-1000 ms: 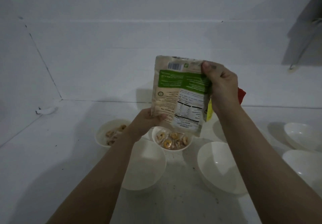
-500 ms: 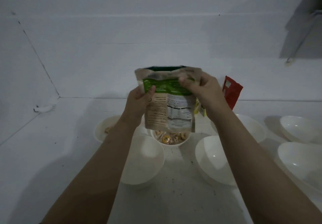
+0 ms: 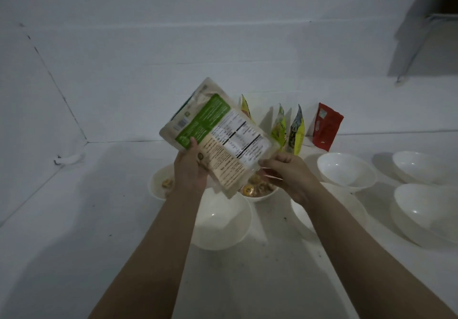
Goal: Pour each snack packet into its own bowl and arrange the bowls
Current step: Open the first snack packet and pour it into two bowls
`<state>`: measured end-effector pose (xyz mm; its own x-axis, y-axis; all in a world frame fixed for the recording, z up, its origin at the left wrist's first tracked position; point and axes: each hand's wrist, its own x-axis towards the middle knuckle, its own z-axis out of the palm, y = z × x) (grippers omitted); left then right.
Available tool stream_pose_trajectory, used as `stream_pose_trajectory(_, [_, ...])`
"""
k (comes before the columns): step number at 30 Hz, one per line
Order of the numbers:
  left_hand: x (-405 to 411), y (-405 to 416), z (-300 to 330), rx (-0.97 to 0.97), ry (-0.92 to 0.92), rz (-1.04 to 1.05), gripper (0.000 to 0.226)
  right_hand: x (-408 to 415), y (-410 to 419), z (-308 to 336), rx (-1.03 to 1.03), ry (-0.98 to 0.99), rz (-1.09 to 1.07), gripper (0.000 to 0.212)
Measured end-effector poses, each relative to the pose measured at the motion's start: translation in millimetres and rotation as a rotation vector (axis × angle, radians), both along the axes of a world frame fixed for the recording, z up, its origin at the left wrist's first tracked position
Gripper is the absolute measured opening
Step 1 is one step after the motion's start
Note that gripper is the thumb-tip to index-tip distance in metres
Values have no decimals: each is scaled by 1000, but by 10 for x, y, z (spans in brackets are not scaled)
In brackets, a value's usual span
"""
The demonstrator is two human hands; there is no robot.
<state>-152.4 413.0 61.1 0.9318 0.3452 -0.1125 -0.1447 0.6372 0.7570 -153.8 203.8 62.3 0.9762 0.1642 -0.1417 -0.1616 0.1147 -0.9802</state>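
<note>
Your left hand (image 3: 190, 170) grips the tilted beige-and-green foil snack pouch (image 3: 218, 137), thumb curled over its printed back and the other fingers hidden behind it. Your right hand (image 3: 290, 177) pinches the pouch's lower right corner, fingertips bunched together on the clear torn edge. The pouch hangs in the air over the middle of the white table (image 3: 74, 219), slanted with its top toward the upper left. Right below it sits a small white bowl of round yellowish snacks (image 3: 257, 191); another white bowl with a few snack pieces (image 3: 161, 184) is just left of your left hand. An empty white bowl (image 3: 223, 219) sits between your forearms, another (image 3: 347, 170) to the right, and two more (image 3: 421, 209) near the right edge. Four upright packets stand along the back edge: yellow (image 3: 245, 108), yellow-green (image 3: 280, 127), blue-yellow (image 3: 296, 130) and red (image 3: 326, 126).
</note>
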Motion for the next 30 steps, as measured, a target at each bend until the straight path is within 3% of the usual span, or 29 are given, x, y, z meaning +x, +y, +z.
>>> stream_pose_trajectory(2, [-57, -119, 12, 38, 74, -40, 41, -123, 13, -53, 201, 36, -136, 9])
stream_pose_trajectory(4, [-108, -292, -12, 96, 118, -135, 40, -291, -46, -119, 241, 4, -288, 9])
stream_pose_trajectory(10, [-449, -1284, -281, 197, -10, -389, 47, -939, -737, -198, 343, -139, -733, 9])
stream_pose_trajectory(15, [-807, -2382, -311, 285, -74, -510, 17, -1560, -1542, -225, 337, -190, -1044, 8])
stream_pose_trajectory(24, [-1532, -4531, -378, 356, -170, -992, 9, -2559, -3298, -513, 368, -183, -1501, 26])
stream_pose_trajectory(30, [-1912, -6007, -674, 430, -123, -1129, 13, -3109, -4671, -812, 307, -36, -1682, 25])
